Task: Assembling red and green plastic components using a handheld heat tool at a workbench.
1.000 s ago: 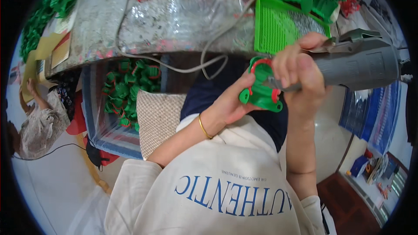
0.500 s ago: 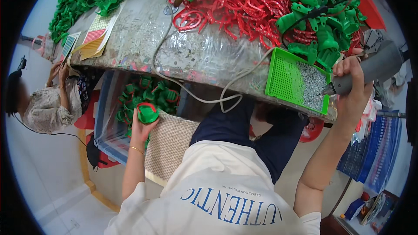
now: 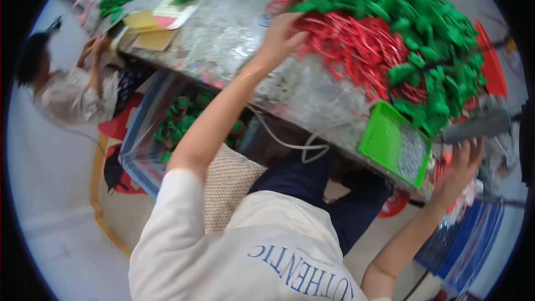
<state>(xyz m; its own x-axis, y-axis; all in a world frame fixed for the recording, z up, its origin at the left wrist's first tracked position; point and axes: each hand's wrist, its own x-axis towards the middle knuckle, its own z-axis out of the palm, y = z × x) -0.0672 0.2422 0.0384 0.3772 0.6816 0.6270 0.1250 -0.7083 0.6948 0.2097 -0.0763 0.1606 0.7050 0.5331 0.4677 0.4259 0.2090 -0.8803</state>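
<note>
My left hand (image 3: 283,36) reaches across the table to the edge of a heap of thin red plastic strips (image 3: 356,50). Its fingers are apart, with no piece seen in them. On the right, my right hand (image 3: 463,167) has its fingers stretched out just below a grey powered screwdriver (image 3: 478,128); blur hides whether the fingertips touch it. Beside that hand, a bright green perforated tray (image 3: 382,131) at the table's front edge holds many small silvery screws (image 3: 411,153). Green molded plastic parts (image 3: 415,14) are piled behind and right of the red strips.
A blue-rimmed, plastic-lined bin (image 3: 146,128) below the table holds green parts with red strips (image 3: 192,114). A pale cable (image 3: 278,134) loops over the front edge. Yellow and white sheets (image 3: 159,30) lie at the left, near another person (image 3: 78,92). A checkered cushion (image 3: 228,184) is beside my leg.
My left hand has let go of the green part with a red strip over the bin and moved up to the red heap. My right hand has come off the screwdriver's grip. The view has shifted.
</note>
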